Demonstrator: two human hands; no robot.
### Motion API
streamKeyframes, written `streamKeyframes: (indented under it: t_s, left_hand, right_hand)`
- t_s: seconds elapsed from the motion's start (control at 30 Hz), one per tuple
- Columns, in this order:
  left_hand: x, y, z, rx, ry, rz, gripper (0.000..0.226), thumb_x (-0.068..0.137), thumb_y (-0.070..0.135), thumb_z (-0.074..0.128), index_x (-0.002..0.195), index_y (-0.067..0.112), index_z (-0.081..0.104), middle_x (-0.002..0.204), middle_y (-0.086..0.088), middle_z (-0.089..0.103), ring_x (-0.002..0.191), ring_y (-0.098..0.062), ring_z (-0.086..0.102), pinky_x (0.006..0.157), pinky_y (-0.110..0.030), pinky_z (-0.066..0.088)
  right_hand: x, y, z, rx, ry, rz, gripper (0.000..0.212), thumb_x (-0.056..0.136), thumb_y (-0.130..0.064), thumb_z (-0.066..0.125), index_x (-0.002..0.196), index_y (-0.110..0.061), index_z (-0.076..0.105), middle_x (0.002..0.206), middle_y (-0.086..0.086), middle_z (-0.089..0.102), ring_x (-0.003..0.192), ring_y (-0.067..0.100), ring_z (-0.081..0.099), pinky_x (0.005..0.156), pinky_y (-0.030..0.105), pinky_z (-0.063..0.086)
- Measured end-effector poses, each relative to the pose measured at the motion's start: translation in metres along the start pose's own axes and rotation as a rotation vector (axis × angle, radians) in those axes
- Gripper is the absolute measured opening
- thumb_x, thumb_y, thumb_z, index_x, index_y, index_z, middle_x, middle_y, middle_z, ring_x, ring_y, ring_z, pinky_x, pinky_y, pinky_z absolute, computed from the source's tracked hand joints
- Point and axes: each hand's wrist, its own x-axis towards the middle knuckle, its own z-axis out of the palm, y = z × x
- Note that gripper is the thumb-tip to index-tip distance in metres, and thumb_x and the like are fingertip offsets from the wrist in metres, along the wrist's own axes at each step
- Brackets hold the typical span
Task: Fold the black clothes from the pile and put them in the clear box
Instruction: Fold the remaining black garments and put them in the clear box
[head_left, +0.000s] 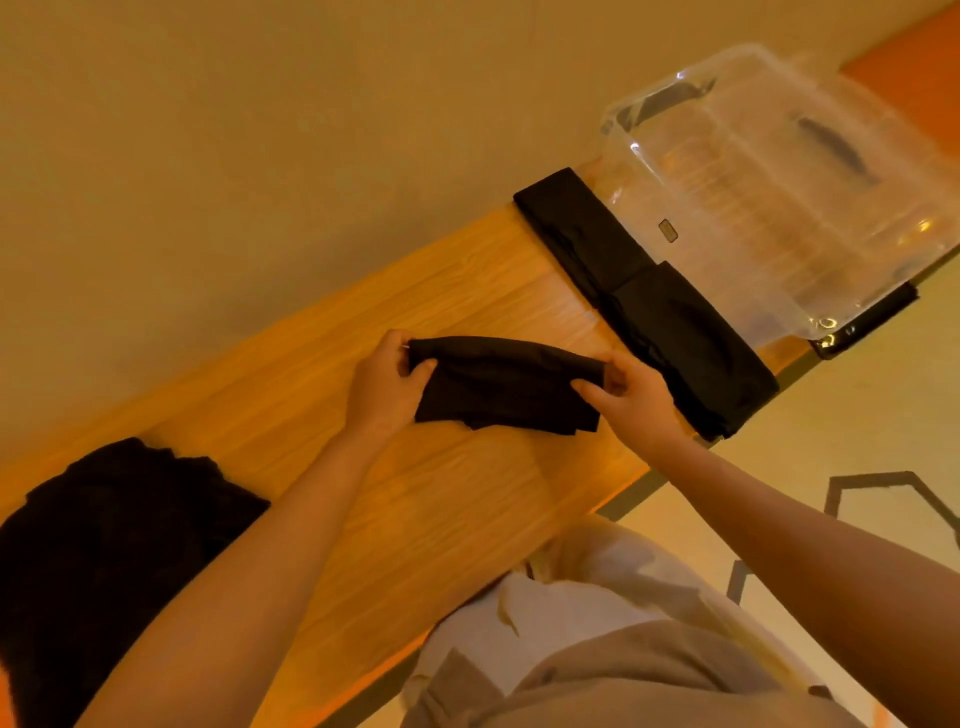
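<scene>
A pile of black clothes (104, 545) lies at the near left of the wooden worktop (322, 415). At centre, the left hand (387, 382) and right hand (631, 397) each pinch an end of a partly folded black garment (501, 387), grips closed on the cloth. Right of it lie what appear to be two folded black pieces (649, 306), beside the clear box (779, 176) at far right.

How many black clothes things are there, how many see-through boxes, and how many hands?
Black clothes: 4, namely the garment being folded, two folded pieces beside the box, and the pile, counted as one
Clear box: 1
Hands: 2, left hand, right hand
Total: 7
</scene>
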Motion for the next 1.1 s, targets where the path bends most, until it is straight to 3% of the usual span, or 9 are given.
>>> streamKeyframes:
  t_s: [0.1,0.23,0.4,0.57,0.7,0.8,1.0,1.1]
  left_hand:
    - [0.033,0.026,0.005,0.071,0.003,0.090,0.029,0.091,0.023,0.064,0.117,0.014,0.055,0.093,0.001,0.059,0.088,-0.021,0.061,0.076,-0.041,0.051]
    - [0.086,0.070,0.017,0.189,0.012,0.197,0.033,0.092,0.027,0.062,0.122,0.017,0.054,0.107,-0.002,0.063,0.094,-0.020,0.061,0.077,-0.037,0.052]
    - [0.152,0.133,0.039,0.227,-0.017,0.281,0.032,0.090,0.019,0.064,0.121,0.014,0.054,0.110,-0.004,0.063,0.096,-0.019,0.060,0.079,-0.034,0.051]
    - [0.216,0.175,0.073,0.334,-0.056,0.290,0.035,0.089,0.021,0.067,0.121,0.017,0.054,0.116,-0.004,0.063,0.100,-0.023,0.061,0.083,-0.038,0.053]
    - [0.247,0.189,0.104,0.384,-0.084,0.289,0.035,0.088,0.021,0.068,0.120,0.014,0.054,0.116,-0.006,0.063,0.103,-0.026,0.060,0.091,-0.041,0.049]
    - [0.260,0.189,0.125,0.374,-0.068,0.290,0.031,0.087,0.021,0.068,0.115,0.015,0.057,0.112,-0.004,0.065,0.103,-0.025,0.059,0.095,-0.042,0.046]
    - [0.273,0.179,0.142,0.325,0.006,0.268,0.026,0.088,0.025,0.068,0.111,0.018,0.058,0.107,0.002,0.067,0.098,-0.020,0.060,0.096,-0.039,0.045]
    - [0.270,0.174,0.142,0.336,0.052,0.291,0.030,0.092,0.031,0.062,0.120,0.020,0.055,0.115,0.005,0.063,0.104,-0.016,0.057,0.099,-0.025,0.031]
  right_hand:
    - [0.013,-0.009,-0.012,0.075,0.108,0.011,0.012,0.088,-0.019,0.067,0.095,-0.011,0.061,0.082,0.013,0.057,0.079,0.023,0.059,0.073,0.035,0.052]
    - [0.040,-0.016,-0.028,0.196,0.184,0.068,0.013,0.089,-0.019,0.066,0.100,-0.013,0.061,0.089,0.016,0.062,0.083,0.015,0.062,0.076,0.026,0.053]
    - [0.085,-0.022,-0.042,0.507,0.299,0.309,0.026,0.089,-0.024,0.067,0.111,-0.011,0.063,0.099,0.001,0.066,0.097,0.013,0.065,0.081,0.029,0.058]
    - [0.126,-0.023,-0.046,0.797,0.376,0.544,0.045,0.089,-0.021,0.068,0.130,-0.011,0.053,0.093,-0.003,0.062,0.088,0.016,0.064,0.088,0.037,0.056]
    - [0.143,-0.020,-0.043,0.955,0.430,0.698,0.045,0.088,-0.020,0.070,0.129,-0.013,0.054,0.093,0.000,0.063,0.087,0.017,0.065,0.090,0.038,0.054]
    - [0.151,-0.014,-0.043,0.994,0.445,0.744,0.043,0.088,-0.021,0.069,0.128,-0.013,0.055,0.091,-0.001,0.064,0.087,0.016,0.065,0.089,0.037,0.054]
    - [0.156,-0.003,-0.045,0.959,0.414,0.728,0.040,0.089,-0.025,0.067,0.127,-0.015,0.058,0.107,0.001,0.067,0.092,0.014,0.067,0.084,0.033,0.057]
    - [0.149,-0.007,-0.045,0.902,0.411,0.664,0.042,0.090,-0.025,0.065,0.130,-0.016,0.053,0.115,-0.002,0.064,0.091,0.009,0.065,0.082,0.026,0.056]
